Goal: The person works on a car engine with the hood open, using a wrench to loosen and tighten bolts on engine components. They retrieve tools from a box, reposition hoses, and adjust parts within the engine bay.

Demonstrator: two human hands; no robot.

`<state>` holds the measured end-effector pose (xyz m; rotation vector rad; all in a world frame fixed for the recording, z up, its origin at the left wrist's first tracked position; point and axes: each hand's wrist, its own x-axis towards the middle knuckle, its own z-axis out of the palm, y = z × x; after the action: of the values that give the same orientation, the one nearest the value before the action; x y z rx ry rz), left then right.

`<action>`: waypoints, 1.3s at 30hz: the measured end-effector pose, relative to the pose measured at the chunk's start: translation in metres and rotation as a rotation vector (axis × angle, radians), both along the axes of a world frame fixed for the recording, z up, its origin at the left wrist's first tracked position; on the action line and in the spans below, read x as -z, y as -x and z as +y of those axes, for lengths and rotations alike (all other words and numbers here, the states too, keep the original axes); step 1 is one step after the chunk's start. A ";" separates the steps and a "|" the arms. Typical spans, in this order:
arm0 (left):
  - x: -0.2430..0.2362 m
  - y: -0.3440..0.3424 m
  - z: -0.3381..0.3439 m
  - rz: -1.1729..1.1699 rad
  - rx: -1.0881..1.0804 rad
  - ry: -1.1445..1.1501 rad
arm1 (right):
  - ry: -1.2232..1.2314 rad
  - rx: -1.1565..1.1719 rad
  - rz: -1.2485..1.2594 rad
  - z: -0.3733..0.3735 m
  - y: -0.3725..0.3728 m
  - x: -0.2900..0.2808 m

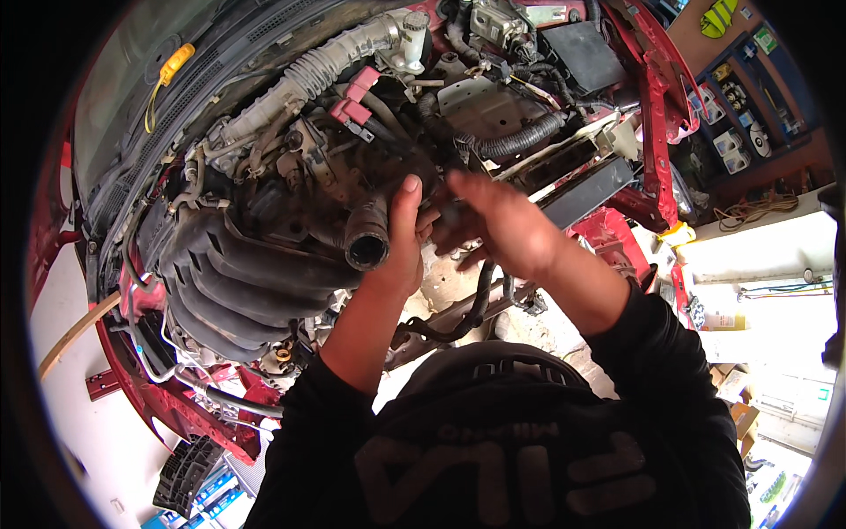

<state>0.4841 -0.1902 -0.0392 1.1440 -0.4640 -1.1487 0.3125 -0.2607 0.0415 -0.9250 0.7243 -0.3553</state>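
My left hand [407, 242] is over the engine bay of a red car, its thumb stretched upward and its palm toward my right hand. Its fingertips show partly behind the thumb, and I see nothing held in it. Close to its left side is the round open end of a dark pipe [367, 245]. My right hand [511, 225] faces the left across a small gap, its fingers smeared by motion. Dark parts behind the fingers make it unclear whether it holds anything. A black ribbed intake manifold [251, 273] lies to the left of both hands.
Beyond the hands are a grey corrugated duct [304, 84], a red terminal cover [352, 106] and a black corrugated hose [524, 137]. A yellow tool [176, 63] rests by the windshield. A wooden stick [79, 335] leans at left. Shelves with bottles [736, 132] stand at right.
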 end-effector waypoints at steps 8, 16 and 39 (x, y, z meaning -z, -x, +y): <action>-0.001 -0.004 -0.001 -0.006 0.097 0.076 | -0.002 -0.034 -0.090 0.002 0.000 0.012; -0.002 -0.001 0.000 -0.024 0.069 -0.057 | 0.133 -0.155 0.327 0.022 0.004 0.014; -0.012 0.001 0.000 -0.036 -0.019 0.096 | 0.339 -0.125 0.277 -0.008 -0.021 -0.006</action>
<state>0.4832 -0.1906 -0.0267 1.0847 -0.5297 -1.0801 0.3334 -0.2688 0.0474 -1.3525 0.8693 -0.2448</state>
